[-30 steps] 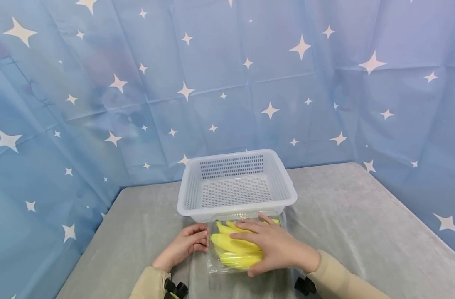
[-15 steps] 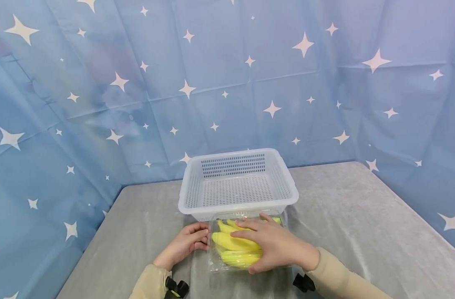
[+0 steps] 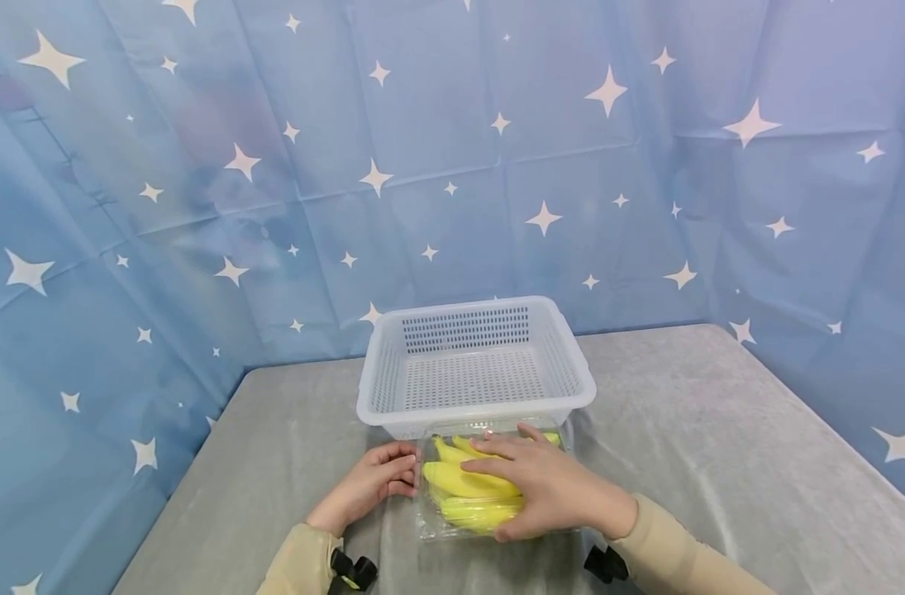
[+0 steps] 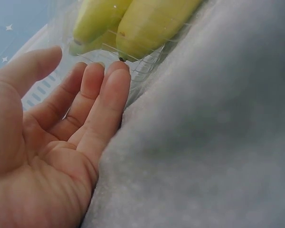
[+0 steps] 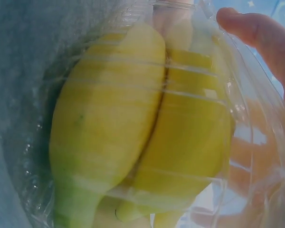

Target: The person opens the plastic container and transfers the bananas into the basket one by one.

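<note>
Several yellow bananas (image 3: 470,479) lie inside a clear plastic clamshell box (image 3: 430,529) at the table's near middle. My right hand (image 3: 545,487) rests on top of the box with its fingers spread over the lid; its palm is hidden in the head view. Through the clear plastic, the right wrist view shows bananas (image 5: 109,114) close up, with a digit along the upper right. My left hand (image 3: 366,487) stands at the box's left side, fingers loosely bent. In the left wrist view its fingertips are at the box wall beneath the banana tips (image 4: 142,33), with nothing held in the palm.
Right behind the box stands a white perforated plastic basket (image 3: 476,413) with no items seen inside. Grey cloth covers the table (image 3: 683,430). A blue curtain with white stars (image 3: 452,149) hangs behind and at both sides.
The head view shifts very slightly. Both hands, the box and the basket stay where they were.
</note>
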A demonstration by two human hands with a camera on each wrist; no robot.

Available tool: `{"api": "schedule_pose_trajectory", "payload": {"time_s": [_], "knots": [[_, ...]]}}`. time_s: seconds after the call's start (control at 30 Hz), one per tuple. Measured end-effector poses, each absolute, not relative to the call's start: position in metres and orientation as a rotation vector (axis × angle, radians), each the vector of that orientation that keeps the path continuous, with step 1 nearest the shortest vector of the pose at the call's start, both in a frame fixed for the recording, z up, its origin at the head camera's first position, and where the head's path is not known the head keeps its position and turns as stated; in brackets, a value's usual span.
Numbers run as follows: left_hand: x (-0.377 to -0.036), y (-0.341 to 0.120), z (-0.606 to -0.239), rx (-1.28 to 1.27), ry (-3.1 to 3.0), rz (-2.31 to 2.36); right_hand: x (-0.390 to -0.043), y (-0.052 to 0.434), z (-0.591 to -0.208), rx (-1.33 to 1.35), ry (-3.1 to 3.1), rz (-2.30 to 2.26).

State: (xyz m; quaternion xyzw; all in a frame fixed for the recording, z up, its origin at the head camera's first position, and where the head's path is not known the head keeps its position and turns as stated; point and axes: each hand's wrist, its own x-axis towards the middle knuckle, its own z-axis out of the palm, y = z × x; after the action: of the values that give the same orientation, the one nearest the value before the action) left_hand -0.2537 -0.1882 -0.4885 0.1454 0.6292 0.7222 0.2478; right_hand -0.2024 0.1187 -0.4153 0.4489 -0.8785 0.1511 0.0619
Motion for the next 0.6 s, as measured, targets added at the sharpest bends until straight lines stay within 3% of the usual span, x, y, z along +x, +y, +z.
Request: {"api": "schedule_pose_trajectory", "payload": {"time_s": [0.6], "knots": [[-0.253,-0.1882,-0.4866,0.373,1.715,1.961,-0.2027,0.1193,-0.4171,1.355,-2.642,0.457]]}}
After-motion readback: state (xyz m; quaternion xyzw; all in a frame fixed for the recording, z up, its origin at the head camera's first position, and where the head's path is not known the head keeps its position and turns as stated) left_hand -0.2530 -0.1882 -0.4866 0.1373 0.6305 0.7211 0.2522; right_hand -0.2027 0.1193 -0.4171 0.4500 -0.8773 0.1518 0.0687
